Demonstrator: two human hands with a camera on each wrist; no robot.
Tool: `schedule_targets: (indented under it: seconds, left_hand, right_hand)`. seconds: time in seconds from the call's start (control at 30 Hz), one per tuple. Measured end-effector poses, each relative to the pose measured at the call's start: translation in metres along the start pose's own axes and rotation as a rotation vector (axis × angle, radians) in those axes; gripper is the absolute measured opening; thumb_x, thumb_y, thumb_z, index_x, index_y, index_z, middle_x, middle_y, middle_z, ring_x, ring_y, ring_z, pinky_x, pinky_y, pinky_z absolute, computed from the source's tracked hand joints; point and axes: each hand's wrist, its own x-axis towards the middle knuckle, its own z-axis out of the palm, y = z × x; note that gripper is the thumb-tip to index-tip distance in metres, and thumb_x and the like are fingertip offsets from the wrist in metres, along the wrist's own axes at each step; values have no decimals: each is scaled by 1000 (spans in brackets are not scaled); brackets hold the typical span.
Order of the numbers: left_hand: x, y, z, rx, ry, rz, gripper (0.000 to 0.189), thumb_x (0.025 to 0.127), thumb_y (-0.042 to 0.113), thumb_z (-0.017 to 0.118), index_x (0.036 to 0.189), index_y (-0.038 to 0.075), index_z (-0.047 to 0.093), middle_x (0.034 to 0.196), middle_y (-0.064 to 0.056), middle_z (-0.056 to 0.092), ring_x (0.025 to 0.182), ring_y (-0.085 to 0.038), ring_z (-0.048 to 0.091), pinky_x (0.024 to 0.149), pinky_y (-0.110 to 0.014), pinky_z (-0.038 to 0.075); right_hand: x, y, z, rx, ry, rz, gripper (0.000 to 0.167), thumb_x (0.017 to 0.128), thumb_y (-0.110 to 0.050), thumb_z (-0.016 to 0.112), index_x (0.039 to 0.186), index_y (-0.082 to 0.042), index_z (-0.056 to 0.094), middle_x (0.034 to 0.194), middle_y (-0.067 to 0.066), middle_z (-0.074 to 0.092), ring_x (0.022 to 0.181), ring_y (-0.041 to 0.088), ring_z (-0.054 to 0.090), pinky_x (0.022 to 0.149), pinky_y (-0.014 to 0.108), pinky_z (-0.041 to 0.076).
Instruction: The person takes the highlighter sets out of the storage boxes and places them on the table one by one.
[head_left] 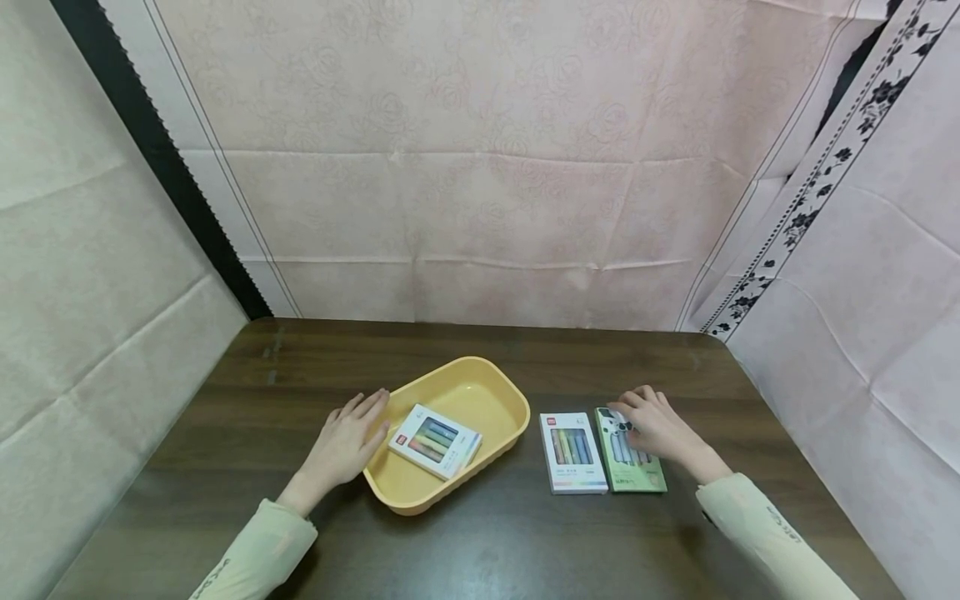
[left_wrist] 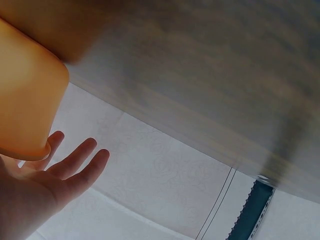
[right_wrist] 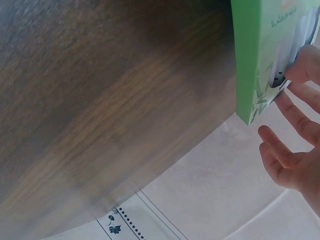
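Note:
In the head view, my left hand [head_left: 343,442] lies at the left rim of a yellow tray [head_left: 491,382], fingers extended. The left wrist view shows the tray's outer wall [left_wrist: 25,95] beside these fingers. Inside the tray lies a white box [head_left: 435,442] with pastel-coloured sticks behind its window. My right hand [head_left: 660,427] is over a green box [head_left: 637,477] of similar sticks; thumb and forefinger pinch it near its far end. In the right wrist view, the other fingers [right_wrist: 280,150] are off the green box's printed face. Another white box [head_left: 573,454] lies just left of it.
Everything stands on a dark brown wooden table [head_left: 480,550]. Pale cloth [head_left: 480,208] hangs behind its far edge, with more cloth [head_left: 862,400] along the right side and the left.

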Motion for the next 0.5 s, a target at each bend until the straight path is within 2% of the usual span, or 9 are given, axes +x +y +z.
schedule_targets:
  seconds: [0.5]
  left_hand:
    - [0, 0, -1, 0, -9, 3, 48, 92, 33, 44, 133, 10, 43, 137, -9, 43, 122, -39, 41, 90, -59, 35]
  right_hand:
    - [4, -3, 4, 12, -26, 13, 46, 65, -4, 65, 111, -8, 62, 104, 11, 60, 100, 31, 47, 79, 47, 37]
